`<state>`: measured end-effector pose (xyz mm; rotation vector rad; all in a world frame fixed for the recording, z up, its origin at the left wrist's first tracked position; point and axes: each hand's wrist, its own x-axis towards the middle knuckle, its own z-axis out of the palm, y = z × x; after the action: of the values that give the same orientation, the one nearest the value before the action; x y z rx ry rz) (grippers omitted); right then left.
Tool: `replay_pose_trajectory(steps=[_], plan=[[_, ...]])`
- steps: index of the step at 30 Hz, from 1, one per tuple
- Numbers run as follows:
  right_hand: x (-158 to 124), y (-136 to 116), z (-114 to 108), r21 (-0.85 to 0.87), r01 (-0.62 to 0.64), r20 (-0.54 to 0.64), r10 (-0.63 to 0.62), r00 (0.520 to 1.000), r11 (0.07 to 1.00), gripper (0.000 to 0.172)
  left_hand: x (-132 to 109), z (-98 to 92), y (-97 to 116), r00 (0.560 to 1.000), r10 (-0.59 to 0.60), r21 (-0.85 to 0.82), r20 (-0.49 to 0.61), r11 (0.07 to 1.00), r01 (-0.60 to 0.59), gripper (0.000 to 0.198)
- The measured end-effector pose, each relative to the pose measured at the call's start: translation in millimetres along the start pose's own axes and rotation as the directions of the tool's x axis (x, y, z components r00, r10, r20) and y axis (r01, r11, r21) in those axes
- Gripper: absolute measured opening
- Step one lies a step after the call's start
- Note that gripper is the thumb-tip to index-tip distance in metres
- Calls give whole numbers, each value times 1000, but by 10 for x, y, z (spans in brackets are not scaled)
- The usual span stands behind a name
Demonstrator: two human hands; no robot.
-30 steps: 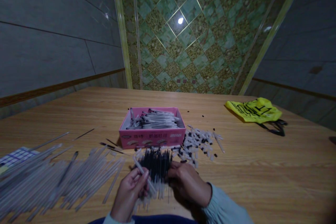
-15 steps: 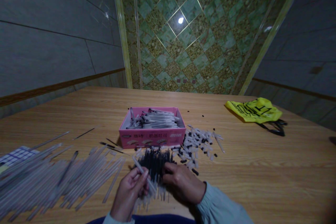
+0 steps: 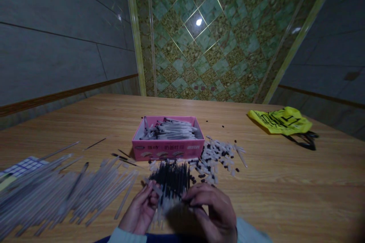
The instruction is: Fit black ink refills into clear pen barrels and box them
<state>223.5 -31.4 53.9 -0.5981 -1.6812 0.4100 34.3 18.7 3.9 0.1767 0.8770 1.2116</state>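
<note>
My left hand [image 3: 143, 205] pinches a clear pen tube [image 3: 156, 188] that points up and left. To its right my right hand [image 3: 213, 207] has its fingers pressed together over the right edge of a pile of black-tipped refills [image 3: 171, 177]; a dark thin piece shows at its fingertips, blurred. Just behind the pile stands a pink box [image 3: 168, 152] holding many assembled-looking clear pens [image 3: 173, 129]. White and black small parts [image 3: 215, 155] are scattered to the right of the box. Many clear tubes [image 3: 94, 190] lie at the left.
A yellow bag [image 3: 281, 120] with black straps lies on the wooden table [image 3: 285, 182] at the right. A checked cloth or paper [image 3: 24, 168] is partly under the tubes at the far left. Tiled walls rise behind and beside the table.
My right hand has drawn back from the refills, toward me and to the right, and turned. My left hand still holds the tube, now tilted flatter. The view has shifted slightly.
</note>
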Motion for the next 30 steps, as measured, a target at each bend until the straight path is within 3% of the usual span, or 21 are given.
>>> replay_pose_trajectory(steps=[5,10,18,20,23,27,28,30], plan=[[-16,-45,100,63,101,54,-105,993,993,17,-10,21,-4,998,-55,-53,-18,997,54,21],[-20,10,111,44,88,79,-92,993,995,17,-31,40,-14,997,-71,-40,-25,997,70,17],[24,-34,101,42,77,48,-79,996,996,17,-98,34,-99,993,-94,24,76,995,92,9],[45,-31,82,-9,45,113,-43,993,999,17,-100,16,-115,985,-131,-13,115,991,134,12],[104,40,2,-140,-124,157,146,977,982,19,-86,-10,-85,975,-172,-100,138,977,187,12],[221,219,-229,-428,-312,122,396,910,848,19,-64,-15,11,974,-158,-241,160,951,194,12],[247,257,-295,-542,-314,171,468,867,780,15,-62,-11,30,974,-154,-271,166,943,195,15],[275,306,-407,-743,-218,322,624,712,633,8,-64,-2,49,972,-157,-327,175,922,208,19]])
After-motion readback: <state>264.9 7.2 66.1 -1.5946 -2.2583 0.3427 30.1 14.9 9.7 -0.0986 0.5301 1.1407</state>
